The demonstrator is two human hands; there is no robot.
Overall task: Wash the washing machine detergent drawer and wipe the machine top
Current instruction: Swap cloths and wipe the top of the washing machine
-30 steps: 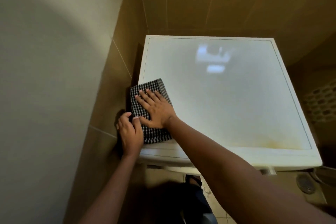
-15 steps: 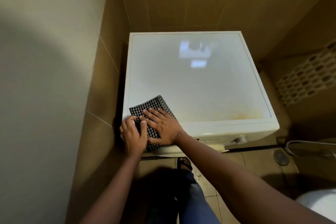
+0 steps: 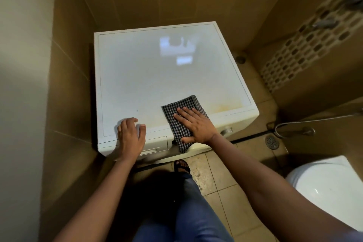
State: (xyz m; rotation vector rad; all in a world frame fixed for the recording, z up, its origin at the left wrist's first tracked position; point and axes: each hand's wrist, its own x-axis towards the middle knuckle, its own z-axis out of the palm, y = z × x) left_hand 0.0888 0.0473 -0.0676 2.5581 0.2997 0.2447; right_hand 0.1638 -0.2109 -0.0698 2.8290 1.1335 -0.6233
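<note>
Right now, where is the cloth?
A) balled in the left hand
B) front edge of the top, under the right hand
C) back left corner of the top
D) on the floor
B: the right hand presses flat on the cloth, which overhangs the front edge of the top.

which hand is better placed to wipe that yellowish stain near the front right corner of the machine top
Right. The right hand lies flat on the checked cloth, beside the yellowish stain; the left hand rests bare near the front left corner, farther off.
</note>
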